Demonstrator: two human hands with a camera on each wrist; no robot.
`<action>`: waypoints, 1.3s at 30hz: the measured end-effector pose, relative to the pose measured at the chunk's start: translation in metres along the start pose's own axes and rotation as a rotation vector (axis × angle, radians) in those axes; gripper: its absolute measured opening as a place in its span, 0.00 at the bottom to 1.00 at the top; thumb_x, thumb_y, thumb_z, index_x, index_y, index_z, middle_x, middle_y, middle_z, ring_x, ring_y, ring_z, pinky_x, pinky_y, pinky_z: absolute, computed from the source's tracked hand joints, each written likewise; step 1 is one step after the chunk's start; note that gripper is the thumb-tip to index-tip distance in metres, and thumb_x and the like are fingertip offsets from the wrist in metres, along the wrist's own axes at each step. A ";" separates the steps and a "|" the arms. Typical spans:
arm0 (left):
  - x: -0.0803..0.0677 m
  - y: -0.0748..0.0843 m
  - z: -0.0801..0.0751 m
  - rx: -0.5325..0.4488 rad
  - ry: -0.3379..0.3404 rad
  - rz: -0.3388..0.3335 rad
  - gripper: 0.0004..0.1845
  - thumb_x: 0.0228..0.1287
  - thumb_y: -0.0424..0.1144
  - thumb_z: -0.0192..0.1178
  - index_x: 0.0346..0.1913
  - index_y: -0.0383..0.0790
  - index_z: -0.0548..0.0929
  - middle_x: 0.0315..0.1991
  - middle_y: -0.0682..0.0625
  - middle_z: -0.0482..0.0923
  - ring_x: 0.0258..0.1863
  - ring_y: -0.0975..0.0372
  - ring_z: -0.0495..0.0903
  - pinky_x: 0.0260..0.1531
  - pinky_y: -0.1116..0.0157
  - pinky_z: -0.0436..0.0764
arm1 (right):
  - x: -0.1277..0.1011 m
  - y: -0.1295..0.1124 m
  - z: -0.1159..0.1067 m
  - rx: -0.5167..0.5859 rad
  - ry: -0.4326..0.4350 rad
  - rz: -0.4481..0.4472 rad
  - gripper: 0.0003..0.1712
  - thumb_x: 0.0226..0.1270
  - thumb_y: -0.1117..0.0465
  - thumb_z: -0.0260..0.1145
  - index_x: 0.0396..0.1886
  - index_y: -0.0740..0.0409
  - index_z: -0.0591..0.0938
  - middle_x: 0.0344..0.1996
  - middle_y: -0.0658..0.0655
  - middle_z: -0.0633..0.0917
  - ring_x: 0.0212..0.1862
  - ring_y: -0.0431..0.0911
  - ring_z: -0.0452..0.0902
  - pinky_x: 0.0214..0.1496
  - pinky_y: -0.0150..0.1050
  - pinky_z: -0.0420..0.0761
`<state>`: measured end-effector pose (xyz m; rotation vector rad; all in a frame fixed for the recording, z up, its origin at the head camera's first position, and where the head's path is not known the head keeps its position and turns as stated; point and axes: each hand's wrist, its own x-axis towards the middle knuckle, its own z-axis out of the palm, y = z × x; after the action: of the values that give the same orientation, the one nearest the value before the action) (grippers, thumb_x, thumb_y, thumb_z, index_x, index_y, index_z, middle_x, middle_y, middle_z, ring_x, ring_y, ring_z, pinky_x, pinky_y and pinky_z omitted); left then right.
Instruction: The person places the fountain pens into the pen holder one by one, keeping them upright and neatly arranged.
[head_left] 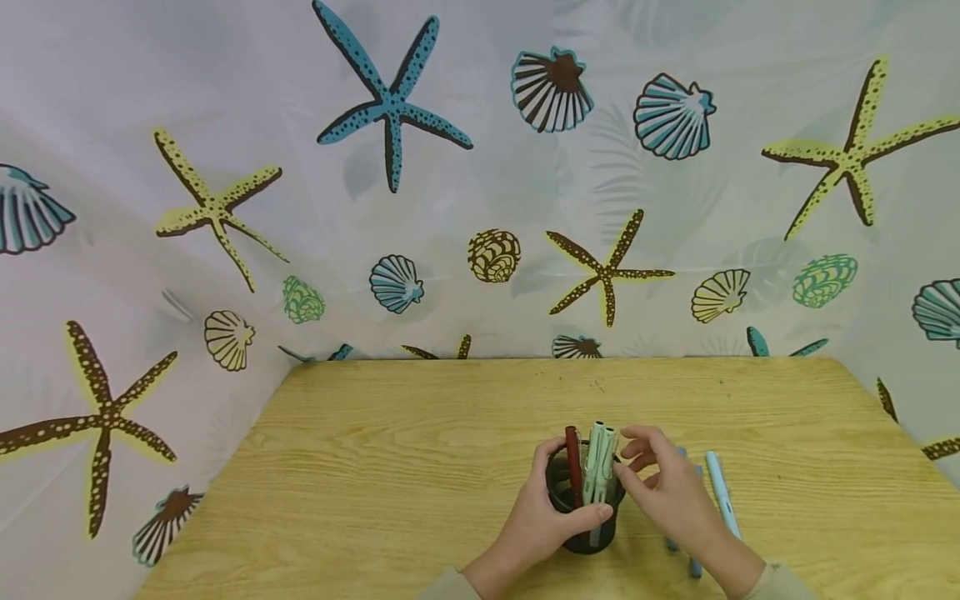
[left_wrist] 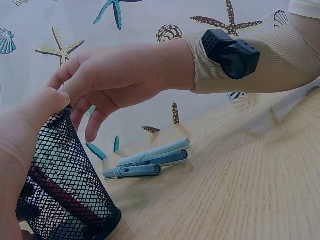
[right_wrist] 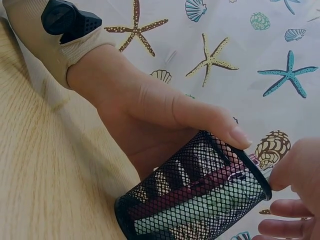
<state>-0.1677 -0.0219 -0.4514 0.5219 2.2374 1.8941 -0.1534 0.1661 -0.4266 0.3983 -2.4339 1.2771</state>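
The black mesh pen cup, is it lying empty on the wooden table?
No, the black mesh pen cup stands upright in the left hand and holds a dark red pen and pale green pens.

Head view high over the table; both wrist views close, facing the shared mesh cup.

Pen cup was black wire mesh, matt. Worktop looked like pale wood w/ visible grain, smooth, low sheen. Pens at 3 o'clock of cup: smooth plastic, satin. Backdrop: printed cloth, matt.
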 end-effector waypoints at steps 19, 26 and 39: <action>0.005 -0.013 0.002 0.001 0.002 0.022 0.42 0.51 0.48 0.69 0.66 0.58 0.55 0.58 0.47 0.66 0.51 0.60 0.72 0.48 0.53 0.73 | -0.001 0.002 -0.007 -0.004 0.023 0.018 0.19 0.61 0.67 0.66 0.52 0.59 0.75 0.35 0.53 0.79 0.35 0.42 0.75 0.31 0.34 0.77; 0.004 -0.013 0.002 -0.006 0.007 0.018 0.41 0.51 0.49 0.69 0.65 0.61 0.55 0.58 0.49 0.66 0.51 0.61 0.72 0.48 0.54 0.72 | -0.004 0.004 -0.011 0.007 0.021 0.043 0.19 0.64 0.64 0.63 0.54 0.59 0.73 0.35 0.51 0.78 0.35 0.42 0.75 0.32 0.35 0.77; 0.004 -0.014 0.002 0.016 0.019 0.005 0.42 0.50 0.50 0.69 0.65 0.62 0.55 0.58 0.49 0.67 0.51 0.61 0.71 0.48 0.54 0.72 | -0.007 0.010 -0.021 -0.047 0.033 0.096 0.20 0.67 0.61 0.61 0.56 0.59 0.71 0.36 0.52 0.78 0.35 0.43 0.75 0.33 0.34 0.77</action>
<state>-0.1727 -0.0210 -0.4646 0.5147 2.2669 1.8938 -0.1474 0.1895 -0.4263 0.2486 -2.4771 1.2525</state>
